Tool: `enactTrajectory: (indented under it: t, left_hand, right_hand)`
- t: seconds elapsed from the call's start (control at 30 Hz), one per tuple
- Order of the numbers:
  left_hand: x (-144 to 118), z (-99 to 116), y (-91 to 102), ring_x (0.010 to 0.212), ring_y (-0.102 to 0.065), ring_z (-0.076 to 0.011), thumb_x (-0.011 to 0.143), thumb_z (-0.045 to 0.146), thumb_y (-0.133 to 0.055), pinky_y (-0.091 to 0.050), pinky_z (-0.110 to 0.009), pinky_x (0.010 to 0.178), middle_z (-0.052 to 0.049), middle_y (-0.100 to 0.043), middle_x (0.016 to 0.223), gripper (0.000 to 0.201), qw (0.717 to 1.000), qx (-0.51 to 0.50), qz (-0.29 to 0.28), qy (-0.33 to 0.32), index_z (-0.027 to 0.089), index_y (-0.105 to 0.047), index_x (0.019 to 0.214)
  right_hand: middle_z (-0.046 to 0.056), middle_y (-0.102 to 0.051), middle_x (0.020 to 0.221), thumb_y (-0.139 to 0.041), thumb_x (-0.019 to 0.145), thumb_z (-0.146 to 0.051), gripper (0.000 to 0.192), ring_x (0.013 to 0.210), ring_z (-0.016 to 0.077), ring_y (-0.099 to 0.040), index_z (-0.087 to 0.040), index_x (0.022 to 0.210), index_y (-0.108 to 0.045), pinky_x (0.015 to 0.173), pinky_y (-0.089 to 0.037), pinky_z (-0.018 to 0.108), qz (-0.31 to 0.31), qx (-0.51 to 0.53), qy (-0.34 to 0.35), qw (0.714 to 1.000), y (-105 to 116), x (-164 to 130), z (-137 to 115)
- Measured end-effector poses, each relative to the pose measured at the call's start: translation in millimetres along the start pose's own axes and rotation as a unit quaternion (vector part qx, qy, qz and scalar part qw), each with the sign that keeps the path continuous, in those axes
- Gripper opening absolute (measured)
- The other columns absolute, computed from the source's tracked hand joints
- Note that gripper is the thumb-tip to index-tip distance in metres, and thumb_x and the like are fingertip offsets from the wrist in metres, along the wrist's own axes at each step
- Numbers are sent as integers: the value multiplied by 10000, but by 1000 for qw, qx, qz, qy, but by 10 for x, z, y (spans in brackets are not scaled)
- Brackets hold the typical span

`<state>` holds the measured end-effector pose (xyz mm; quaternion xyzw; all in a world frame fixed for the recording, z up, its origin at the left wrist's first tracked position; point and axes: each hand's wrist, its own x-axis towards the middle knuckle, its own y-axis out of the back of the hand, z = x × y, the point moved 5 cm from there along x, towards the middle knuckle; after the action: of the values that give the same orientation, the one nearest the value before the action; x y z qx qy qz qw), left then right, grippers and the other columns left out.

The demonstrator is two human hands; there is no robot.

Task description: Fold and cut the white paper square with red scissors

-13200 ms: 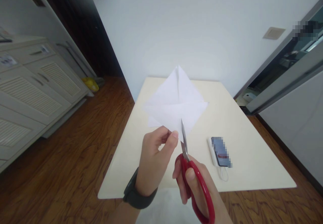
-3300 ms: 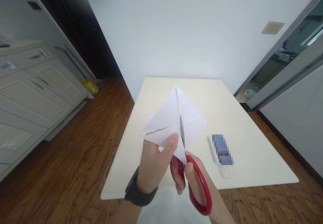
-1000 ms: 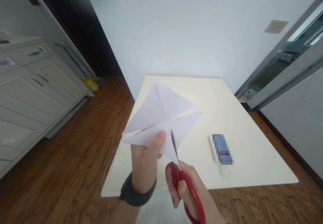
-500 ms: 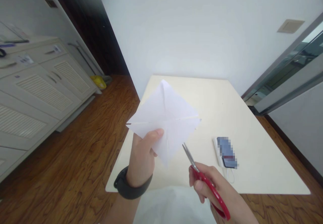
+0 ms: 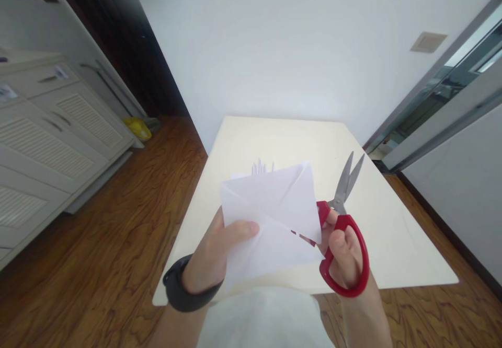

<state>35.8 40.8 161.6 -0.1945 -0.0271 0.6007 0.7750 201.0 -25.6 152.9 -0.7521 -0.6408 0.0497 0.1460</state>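
The cream rectangular table (image 5: pixel 392 243) ahead of you shows bare surface to the right and toward the far edge, open for a hand. The creased white paper sheet (image 5: pixel 274 217) held up before you blocks the centre. Just right of it, the red-handled scissors (image 5: pixel 343 222) point their parted blades upward.

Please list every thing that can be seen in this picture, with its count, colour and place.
paper: one, white, creased with slits, held above the table's near edge
scissors: one pair, red handles, grey blades slightly open, right of the paper
table: one, cream, centre
cabinets: several, off-white, left
yellow thing: one, on the wooden floor by the cabinets
wall plate: one, beige, upper right
watch: one, black, left wrist
left hand: pinches the paper's left part
right hand: holds the scissors
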Motion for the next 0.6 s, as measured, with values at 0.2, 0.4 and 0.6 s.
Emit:
enactTrajectory:
  t: [0.2,0.4,0.6]
  left_hand:
    - [-14,-16,-138,857,-701,-314,673,219,-695,-572,-410,734,-61,-742,758,370,988,-33,-135,70,195,-663,1041]
    - [-37,28,-260,698,-709,-301,659,204,-725,-586,-408,591,-56,-707,647,271,985,-63,-153,56,213,-703,929]
    - [-46,72,-295,638,-701,-269,656,211,-725,-584,-349,516,-69,-713,673,189,992,-38,-117,20,202,-722,844]
  right_hand:
    - [5,-682,820,-716,765,-429,255,711,179,-651,-279,956,-639,651,-551,263,-41,28,-61,997,-115,-44,-99]
    - [21,-701,722,-719,773,-351,210,633,191,-667,-223,925,-653,533,-561,250,-1,-21,-161,987,-72,-135,20]
    - [-4,-636,641,-729,765,-352,196,595,160,-629,-210,873,-647,532,-564,231,8,9,-171,985,-122,-131,-5]
